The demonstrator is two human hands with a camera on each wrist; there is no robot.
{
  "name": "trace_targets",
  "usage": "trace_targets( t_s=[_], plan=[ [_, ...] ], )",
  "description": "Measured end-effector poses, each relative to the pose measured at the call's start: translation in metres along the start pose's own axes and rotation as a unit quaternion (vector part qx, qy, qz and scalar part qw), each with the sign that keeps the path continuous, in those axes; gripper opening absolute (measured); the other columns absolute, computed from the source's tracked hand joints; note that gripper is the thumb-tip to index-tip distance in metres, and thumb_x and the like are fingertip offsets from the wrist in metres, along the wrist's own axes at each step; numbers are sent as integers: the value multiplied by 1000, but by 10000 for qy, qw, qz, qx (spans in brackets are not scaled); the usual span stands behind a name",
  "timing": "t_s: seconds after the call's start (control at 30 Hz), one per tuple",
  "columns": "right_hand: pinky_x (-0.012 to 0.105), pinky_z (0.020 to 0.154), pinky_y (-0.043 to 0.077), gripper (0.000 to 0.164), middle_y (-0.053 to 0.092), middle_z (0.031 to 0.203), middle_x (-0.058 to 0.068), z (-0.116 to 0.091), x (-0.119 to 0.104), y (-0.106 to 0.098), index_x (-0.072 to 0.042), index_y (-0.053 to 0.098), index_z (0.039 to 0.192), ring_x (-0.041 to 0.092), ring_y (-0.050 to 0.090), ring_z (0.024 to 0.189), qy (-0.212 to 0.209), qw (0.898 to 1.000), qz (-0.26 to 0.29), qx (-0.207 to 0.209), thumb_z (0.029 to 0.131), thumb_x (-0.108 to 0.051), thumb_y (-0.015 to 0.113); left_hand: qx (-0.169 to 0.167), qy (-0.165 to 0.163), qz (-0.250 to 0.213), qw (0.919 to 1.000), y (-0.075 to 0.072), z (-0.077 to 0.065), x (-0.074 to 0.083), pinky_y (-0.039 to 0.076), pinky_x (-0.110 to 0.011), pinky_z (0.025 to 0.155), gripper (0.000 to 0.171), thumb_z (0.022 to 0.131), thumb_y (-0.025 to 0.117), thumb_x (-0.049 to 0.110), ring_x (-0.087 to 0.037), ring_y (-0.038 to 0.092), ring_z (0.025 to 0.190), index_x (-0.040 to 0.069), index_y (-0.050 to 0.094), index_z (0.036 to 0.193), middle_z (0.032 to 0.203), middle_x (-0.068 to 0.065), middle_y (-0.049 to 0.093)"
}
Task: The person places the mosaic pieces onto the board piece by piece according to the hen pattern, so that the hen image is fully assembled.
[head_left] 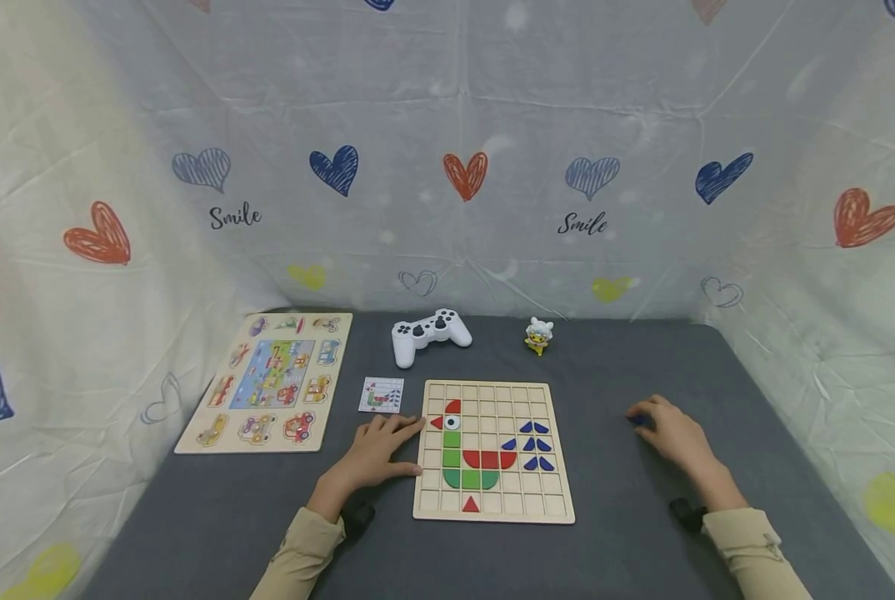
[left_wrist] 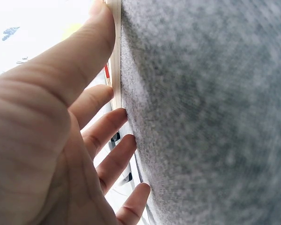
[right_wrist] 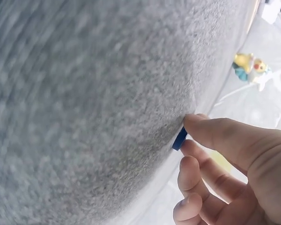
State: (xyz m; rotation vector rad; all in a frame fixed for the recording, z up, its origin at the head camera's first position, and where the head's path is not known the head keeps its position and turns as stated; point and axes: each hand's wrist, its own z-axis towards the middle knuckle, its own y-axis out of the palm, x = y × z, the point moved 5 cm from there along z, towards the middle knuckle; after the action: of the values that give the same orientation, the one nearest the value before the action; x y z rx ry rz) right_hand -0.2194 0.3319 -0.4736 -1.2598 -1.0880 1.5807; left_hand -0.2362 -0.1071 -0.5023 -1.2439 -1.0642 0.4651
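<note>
A square wooden grid board (head_left: 522,507) lies on the dark grey table, with red, green and blue flat pieces forming a bird-like picture. My left hand (head_left: 376,454) rests at the board's left edge, thumb and index fingertip touching its side, fingers spread and fairly straight. In the left wrist view the thumb (left_wrist: 91,44) lies against the wooden edge. Off to the right of the board, my right hand (head_left: 671,432) pinches a small blue piece (right_wrist: 179,139) between thumb and index finger, low at the table surface. The piece's full shape is hidden by the fingers.
A pattern card (head_left: 381,395) lies beside the board's upper left corner. Further left is a wooden vehicle puzzle (head_left: 215,433). A white game controller (head_left: 428,333) and a small figurine (head_left: 539,335) stand behind the board. Patterned curtains surround the table.
</note>
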Motion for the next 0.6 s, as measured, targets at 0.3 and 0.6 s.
trace_targets(
  t_s=[0.3, 0.6],
  plan=[
    [47, 62, 48, 21, 62, 92, 13, -1, 1, 1, -5, 68, 100, 32, 60, 81, 257, 9995, 7, -200, 80, -4, 69, -16, 15, -6, 10000, -1, -1, 0, 25, -58, 98, 77, 78, 65, 53, -29, 38, 116, 22, 38, 143, 138, -4, 43],
    [44, 61, 47, 17, 62, 84, 4, -5, -11, 6, -8, 69, 96, 24, 60, 75, 218, 9994, 212, -153, 79, -9, 71, 4, 35, -4, 10000, -1, -1, 1, 25, -58, 98, 77, 78, 65, 52, -29, 38, 115, 21, 38, 143, 138, -5, 43]
  ],
)
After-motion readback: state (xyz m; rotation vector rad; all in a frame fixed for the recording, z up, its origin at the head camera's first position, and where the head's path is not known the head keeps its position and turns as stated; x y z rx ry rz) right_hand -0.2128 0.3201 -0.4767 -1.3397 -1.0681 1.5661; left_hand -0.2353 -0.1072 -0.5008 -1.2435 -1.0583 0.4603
